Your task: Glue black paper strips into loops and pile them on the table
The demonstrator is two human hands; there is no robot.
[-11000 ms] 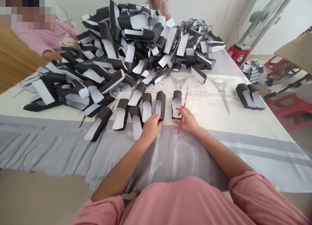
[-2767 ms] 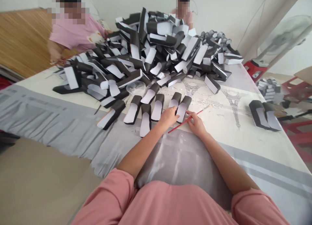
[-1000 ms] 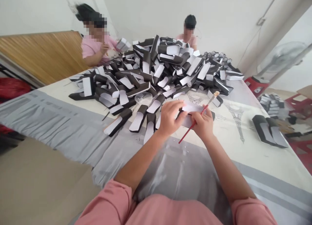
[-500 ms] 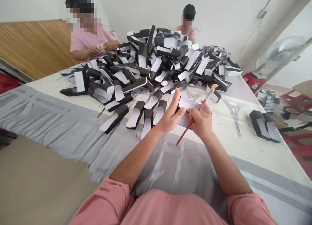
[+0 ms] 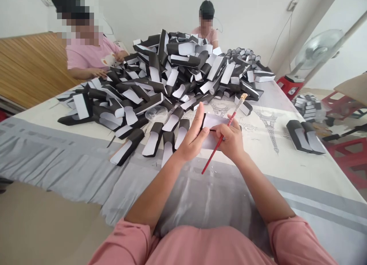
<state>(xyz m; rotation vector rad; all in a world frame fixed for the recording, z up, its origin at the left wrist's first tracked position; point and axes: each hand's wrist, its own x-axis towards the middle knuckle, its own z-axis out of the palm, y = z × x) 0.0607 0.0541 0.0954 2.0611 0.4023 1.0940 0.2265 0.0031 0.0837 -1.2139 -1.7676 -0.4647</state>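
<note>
In the head view, you are holding one folded paper piece (image 5: 213,121), black outside and white inside, just above the table (image 5: 286,169) in front of you. Your left hand (image 5: 192,140) is holding its left end, with the fingers straight and pressed together against it. Your right hand (image 5: 231,140) is pinching a red brush (image 5: 234,114) and gripping the right end of the piece too. The piece looks light and thin, so it is likely bending and creasing easily; holding it softly by both ends suits it. A row of the same pieces (image 5: 169,137) is lying just left of your hands, and a big pile (image 5: 177,73) is sitting behind them. Two other people are sitting at the far side.
</note>
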